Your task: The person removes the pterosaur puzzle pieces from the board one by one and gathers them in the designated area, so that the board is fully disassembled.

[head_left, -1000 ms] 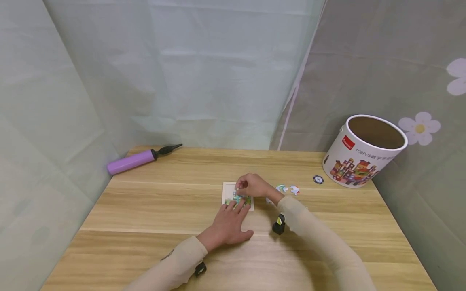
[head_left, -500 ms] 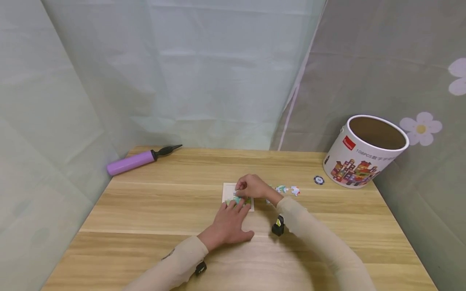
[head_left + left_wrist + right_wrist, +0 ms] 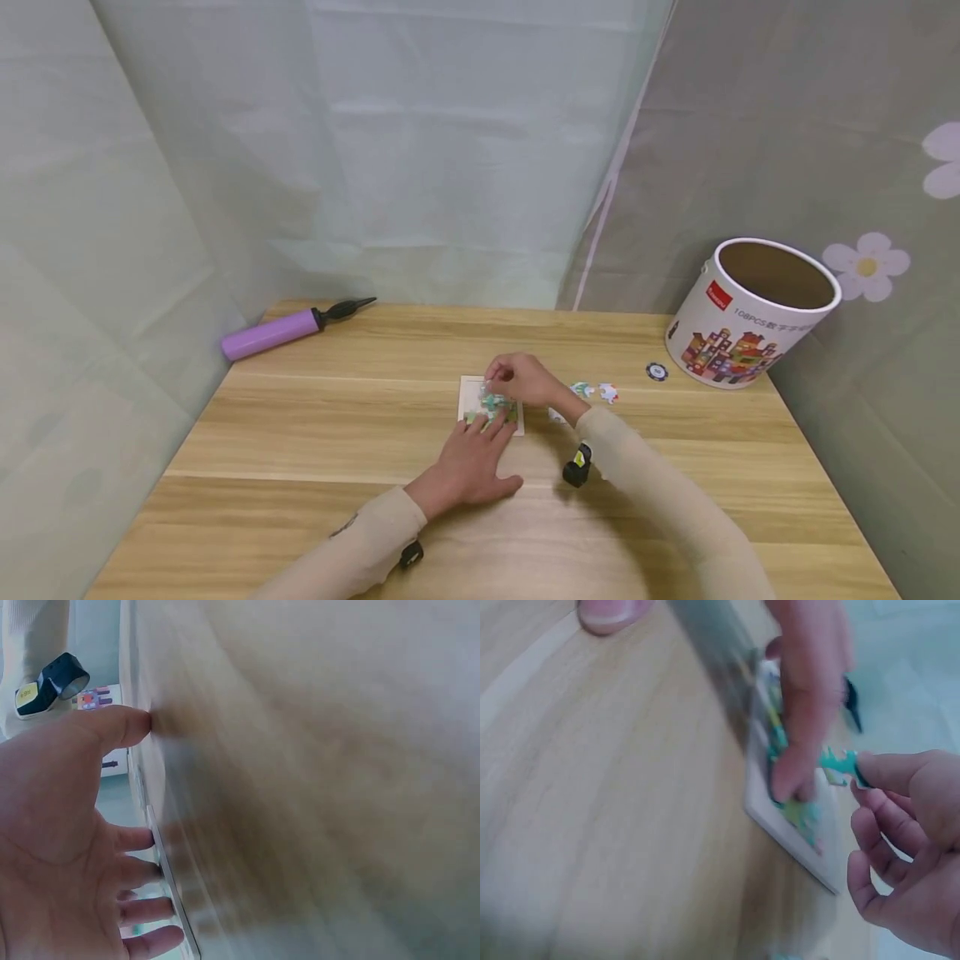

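Observation:
A small pale puzzle board (image 3: 470, 388) lies on the wooden table, its near part covered with green and teal jigsaw pieces. My left hand (image 3: 472, 462) lies flat with fingers spread, its fingertips pressing on the board's near edge and the pieces there. In the left wrist view those straight fingers (image 3: 146, 909) reach the thin board. Above the board, my right hand (image 3: 522, 381) pinches a teal jigsaw piece (image 3: 840, 763) between thumb and index finger, with the other fingers loosely curled. The right wrist view shows this piece tilted, close beside the left hand's fingers.
Loose jigsaw pieces (image 3: 607, 392) lie right of the board, some partly hidden by the right wrist. Farther right are a round chip (image 3: 656, 372) and a large white bucket (image 3: 738, 333). A purple hand pump (image 3: 272, 334) lies at the back left. Curtains surround the table.
My right hand has shifted slightly up and away from the board's laid pieces, still pinching the jigsaw piece; more of the board's picture shows. My left hand stays in place.

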The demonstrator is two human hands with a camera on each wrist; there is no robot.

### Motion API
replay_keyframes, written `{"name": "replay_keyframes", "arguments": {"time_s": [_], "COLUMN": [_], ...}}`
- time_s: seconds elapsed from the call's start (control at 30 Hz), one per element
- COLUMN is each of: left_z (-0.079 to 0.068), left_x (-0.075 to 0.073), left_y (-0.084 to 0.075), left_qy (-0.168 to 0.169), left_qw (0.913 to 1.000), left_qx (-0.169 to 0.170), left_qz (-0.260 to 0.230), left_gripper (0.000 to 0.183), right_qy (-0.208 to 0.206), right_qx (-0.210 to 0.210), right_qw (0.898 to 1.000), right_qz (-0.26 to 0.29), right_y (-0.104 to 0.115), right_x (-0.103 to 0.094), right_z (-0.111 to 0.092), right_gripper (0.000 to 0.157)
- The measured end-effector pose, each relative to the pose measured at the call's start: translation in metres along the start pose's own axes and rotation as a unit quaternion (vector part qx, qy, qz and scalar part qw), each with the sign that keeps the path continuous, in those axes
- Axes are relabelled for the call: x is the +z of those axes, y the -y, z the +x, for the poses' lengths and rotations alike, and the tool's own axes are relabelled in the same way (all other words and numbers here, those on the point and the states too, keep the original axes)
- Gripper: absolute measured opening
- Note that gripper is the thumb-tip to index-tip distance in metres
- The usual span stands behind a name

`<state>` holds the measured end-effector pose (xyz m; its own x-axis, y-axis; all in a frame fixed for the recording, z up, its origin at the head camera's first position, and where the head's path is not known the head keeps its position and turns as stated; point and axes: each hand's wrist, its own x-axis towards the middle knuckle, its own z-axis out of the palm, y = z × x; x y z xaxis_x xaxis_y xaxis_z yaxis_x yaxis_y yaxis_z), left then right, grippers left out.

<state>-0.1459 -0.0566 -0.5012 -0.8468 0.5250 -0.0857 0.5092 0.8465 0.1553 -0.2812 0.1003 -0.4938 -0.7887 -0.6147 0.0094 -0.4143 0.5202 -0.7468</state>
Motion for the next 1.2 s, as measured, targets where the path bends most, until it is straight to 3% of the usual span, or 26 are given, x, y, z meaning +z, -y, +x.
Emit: {"name": "replay_keyframes", "arguments": {"time_s": [0.17, 0.33, 0.6, 0.87, 1.2], "left_z": [-0.002, -0.004, -0.005, -0.005, -0.005], "left_x": [0.004, 0.006, 0.005, 0.002, 0.004], "left_y": [-0.001, -0.001, 0.0, 0.0, 0.001], "left_qy": [0.001, 0.009, 0.002, 0.001, -0.002], "left_qw": [1.0, 0.9999, 1.0, 0.9999, 0.9999], "left_qx": [0.0, -0.004, 0.006, 0.009, 0.011], "left_qz": [-0.004, -0.006, -0.004, -0.004, -0.008], "left_gripper": [0.08, 0.079, 0.079, 0.078, 0.078], "right_qy": [-0.042, -0.063, -0.09, -0.09, -0.094], "right_qx": [-0.006, 0.027, 0.055, 0.068, 0.115], "right_qw": [0.999, 0.997, 0.994, 0.994, 0.989], "right_qz": [0.026, 0.036, 0.009, 0.0, -0.023], "right_y": [-0.005, -0.011, -0.036, -0.055, -0.065], "right_x": [-0.023, -0.05, -0.074, -0.08, -0.071], "right_z": [-0.018, -0.046, -0.088, -0.111, -0.123], "right_gripper": [0.007, 0.009, 0.009, 0.012, 0.011]}}
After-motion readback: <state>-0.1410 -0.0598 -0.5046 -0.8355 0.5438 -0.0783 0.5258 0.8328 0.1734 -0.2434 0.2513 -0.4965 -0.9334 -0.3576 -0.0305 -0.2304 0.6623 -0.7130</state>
